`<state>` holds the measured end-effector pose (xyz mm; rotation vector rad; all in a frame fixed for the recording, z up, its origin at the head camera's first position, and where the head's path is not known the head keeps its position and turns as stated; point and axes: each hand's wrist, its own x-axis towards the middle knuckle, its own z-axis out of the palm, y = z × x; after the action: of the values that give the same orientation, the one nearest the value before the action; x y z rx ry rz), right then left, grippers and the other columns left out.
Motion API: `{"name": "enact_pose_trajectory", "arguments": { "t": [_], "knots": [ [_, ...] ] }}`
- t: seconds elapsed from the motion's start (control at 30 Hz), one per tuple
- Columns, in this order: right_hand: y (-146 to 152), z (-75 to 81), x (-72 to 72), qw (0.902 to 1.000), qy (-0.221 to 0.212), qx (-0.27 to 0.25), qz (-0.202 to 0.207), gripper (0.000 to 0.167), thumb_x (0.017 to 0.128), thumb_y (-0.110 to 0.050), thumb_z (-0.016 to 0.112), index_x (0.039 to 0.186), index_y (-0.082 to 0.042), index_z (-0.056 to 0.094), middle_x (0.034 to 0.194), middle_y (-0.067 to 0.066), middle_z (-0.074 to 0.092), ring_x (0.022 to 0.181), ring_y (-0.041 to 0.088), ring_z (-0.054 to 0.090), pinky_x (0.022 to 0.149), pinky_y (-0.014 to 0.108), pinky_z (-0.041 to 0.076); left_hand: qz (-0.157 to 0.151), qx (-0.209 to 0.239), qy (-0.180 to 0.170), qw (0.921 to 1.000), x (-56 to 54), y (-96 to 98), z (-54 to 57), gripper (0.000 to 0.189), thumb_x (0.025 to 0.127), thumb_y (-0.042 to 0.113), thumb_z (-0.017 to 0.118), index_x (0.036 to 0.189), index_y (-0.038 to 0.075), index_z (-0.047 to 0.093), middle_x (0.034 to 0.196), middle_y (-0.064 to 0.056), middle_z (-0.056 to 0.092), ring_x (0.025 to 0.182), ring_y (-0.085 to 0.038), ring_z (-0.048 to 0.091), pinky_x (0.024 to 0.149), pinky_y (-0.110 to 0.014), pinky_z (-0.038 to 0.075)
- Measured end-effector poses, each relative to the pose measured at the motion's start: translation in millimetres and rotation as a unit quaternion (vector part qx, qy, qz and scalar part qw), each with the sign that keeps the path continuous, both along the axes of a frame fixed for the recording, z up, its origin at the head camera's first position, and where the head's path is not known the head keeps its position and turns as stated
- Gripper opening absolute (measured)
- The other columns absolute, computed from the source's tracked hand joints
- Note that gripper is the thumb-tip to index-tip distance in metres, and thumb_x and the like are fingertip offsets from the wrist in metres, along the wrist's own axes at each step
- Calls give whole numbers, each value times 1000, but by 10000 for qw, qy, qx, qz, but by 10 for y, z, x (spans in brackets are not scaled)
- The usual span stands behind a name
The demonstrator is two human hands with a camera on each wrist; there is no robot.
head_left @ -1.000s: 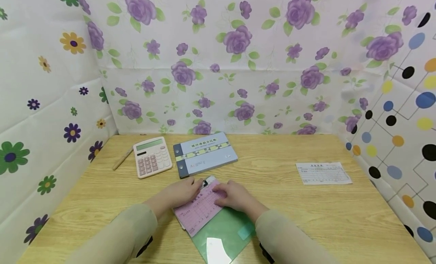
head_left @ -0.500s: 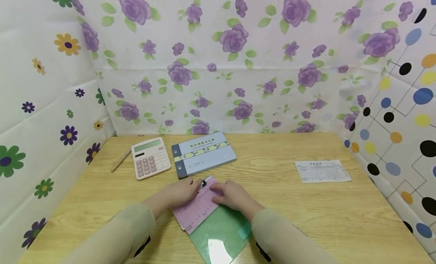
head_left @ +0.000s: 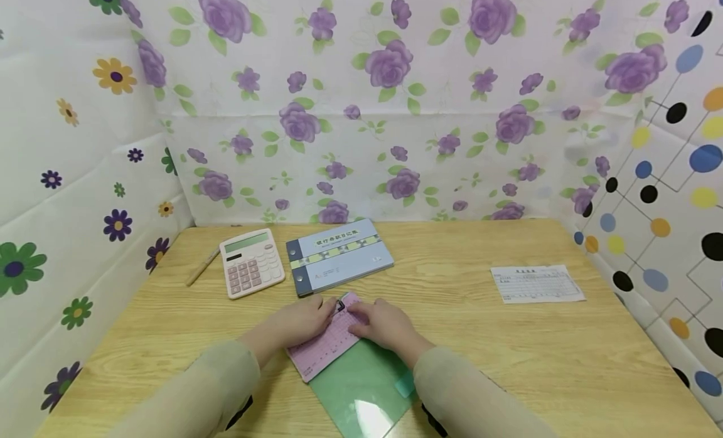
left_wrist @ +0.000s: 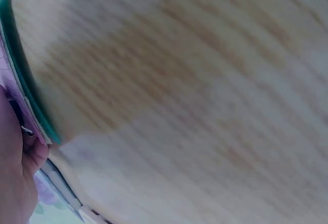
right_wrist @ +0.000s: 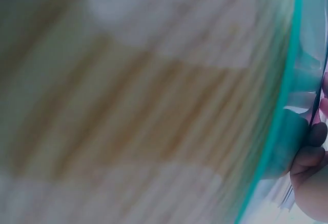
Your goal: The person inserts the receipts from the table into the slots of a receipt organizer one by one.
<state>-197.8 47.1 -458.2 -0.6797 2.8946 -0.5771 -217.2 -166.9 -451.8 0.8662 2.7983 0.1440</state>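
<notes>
A stack of pink printed slips (head_left: 323, 349) lies at an angle over a green plastic folder (head_left: 361, 388) at the front middle of the table. At the stack's top edge sits a small black clip (head_left: 340, 306). My left hand (head_left: 307, 319) lies over the stack's upper left side and grips its edge beside the clip. The left wrist view shows the fingers (left_wrist: 37, 155) curled at that edge. From the right, my right hand (head_left: 386, 325) pinches the slips' upper right edge between thumb and fingers. In the right wrist view the folder's teal edge (right_wrist: 277, 116) runs close by that hand.
Behind the hands lies a blue account book (head_left: 341, 256). To its left are a pink-and-white calculator (head_left: 252, 263) and a tan pen (head_left: 202, 267). A white printed slip (head_left: 536, 284) rests at the right. Patterned cloth walls (head_left: 350, 143) enclose the table (head_left: 480, 350).
The pink slips have shifted slightly up and left over the folder, and the pale layers at their lower left edge no longer show. Both hands stay at the stack's top.
</notes>
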Motion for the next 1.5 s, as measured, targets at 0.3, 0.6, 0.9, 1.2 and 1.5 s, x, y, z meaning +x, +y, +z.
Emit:
{"name": "enact_pose_trajectory", "arguments": {
  "t": [0.3, 0.6, 0.9, 1.2, 1.5],
  "knots": [
    [175, -19, -58, 9975, -154, -604, 334, 44, 89, -38, 62, 127, -16, 60, 115, 8, 64, 107, 26, 58, 90, 42, 44, -618, -145, 855, 9943, 9, 6, -52, 46, 100, 27, 42, 139, 5, 40, 92, -5, 49, 78, -16, 51, 70, -35, 49],
    [574, 7, -105, 9904, -591, -1246, 84, 45, 90, -37, 62, 129, -16, 58, 122, 4, 60, 102, 21, 57, 89, 43, 43, -844, -162, 1261, 9883, -17, -53, -86, 42, 99, 29, 42, 135, 6, 43, 89, -1, 46, 74, -12, 47, 65, -31, 48],
    [957, 14, -106, 9861, -843, -1338, -512, 45, 87, -35, 66, 128, -19, 59, 105, 2, 63, 80, 13, 51, 77, 36, 44, -753, -104, 1209, 9898, -13, -94, -125, 43, 99, 29, 43, 135, 6, 42, 88, -1, 45, 72, -12, 46, 65, -32, 47],
    [1552, 42, -87, 9824, -897, -1315, -977, 51, 89, -38, 63, 133, -14, 54, 75, 2, 53, 61, 16, 45, 56, 32, 37, -805, -110, 1334, 9877, -6, -91, -119, 43, 99, 29, 42, 135, 5, 43, 91, -2, 48, 78, -14, 50, 71, -33, 49],
    [2423, 95, -73, 9883, -284, -772, -1287, 57, 90, -37, 62, 133, -1, 51, 64, 5, 47, 52, 17, 41, 47, 31, 35, -739, -152, 1181, 9901, -2, -36, -140, 46, 100, 28, 40, 138, 4, 41, 100, -6, 52, 90, -18, 55, 80, -35, 49]
  ]
}}
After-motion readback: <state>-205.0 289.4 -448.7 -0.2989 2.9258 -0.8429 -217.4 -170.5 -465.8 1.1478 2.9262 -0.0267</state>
